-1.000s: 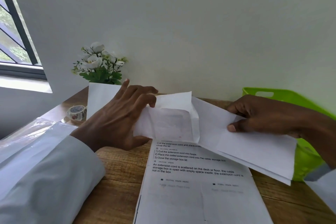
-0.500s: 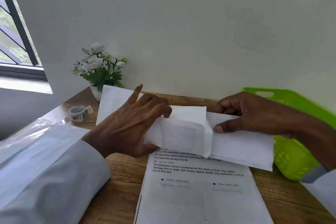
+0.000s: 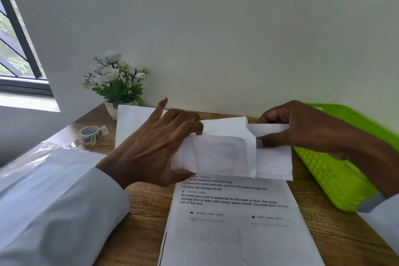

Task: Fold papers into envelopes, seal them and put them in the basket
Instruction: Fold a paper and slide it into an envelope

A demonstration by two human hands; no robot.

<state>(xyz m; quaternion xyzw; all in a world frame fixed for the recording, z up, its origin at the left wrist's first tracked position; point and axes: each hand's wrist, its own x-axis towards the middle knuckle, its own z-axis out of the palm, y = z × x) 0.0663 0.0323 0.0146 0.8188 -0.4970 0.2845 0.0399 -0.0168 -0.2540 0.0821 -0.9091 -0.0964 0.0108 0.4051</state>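
Head view: folded paper is going into the envelope, both held just above the desk, mid-frame. Long axis of both runs left-right, roughly level; envelope mouth faces right, paper's free end sticks out to the right toward the basket. Left hand grips the envelope's left end, thumb under, fingers curled over the top edge, index finger raised and pointing up. Right hand pinches the paper's right part, thumb on the front face near the envelope's mouth, fingers behind the top edge. Printed sheet lies flat on the desk directly below, text readable, its top hidden by the envelope. Another blank white sheet sits behind the left hand, partly covered by it. Tape roll is on the desk far left, near a clear plastic sleeve. Potted white flowers stand at the back against the wall. Green basket is right of the paper, partly hidden by the right forearm; nothing lies between paper and basket except that arm. Versus half a second ago: paper is pushed further in, less of it shows on the right, right hand has closed toward the left hand.
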